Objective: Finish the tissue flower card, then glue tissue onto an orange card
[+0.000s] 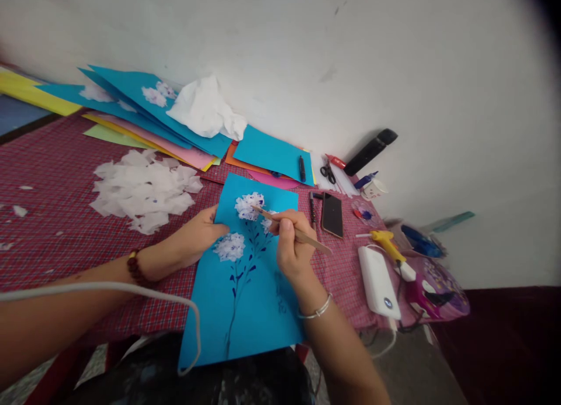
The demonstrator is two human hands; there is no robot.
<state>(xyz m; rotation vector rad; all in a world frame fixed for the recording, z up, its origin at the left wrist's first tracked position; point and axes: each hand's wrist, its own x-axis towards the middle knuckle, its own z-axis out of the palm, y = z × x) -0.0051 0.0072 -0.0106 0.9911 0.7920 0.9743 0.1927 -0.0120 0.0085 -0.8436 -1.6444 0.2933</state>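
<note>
A blue sheet of paper (258, 311) lies in front of me, its lower end overhanging the table edge. On it are dark blue painted stems with small leaves and fluffy white paper flowers (230, 247) flecked with purple. My left hand (202, 234) grips the sheet's left edge, thumb on top and fingers mostly hidden beneath. In my right hand (294, 241) is a thin wooden stick (318, 243), pinched like a pen. Its far tip touches the upper flower (249, 206). Part of another flower shows beside my right fingers.
Torn white paper pieces (144, 189) are heaped to the left. Coloured sheets (131, 110) and crumpled white tissue (208, 108) lie by the wall. At right are a phone (332, 214), scissors (328, 173), a yellow glue gun (388, 245) and a white power bank (379, 281). A white cable (109, 287) crosses my left arm.
</note>
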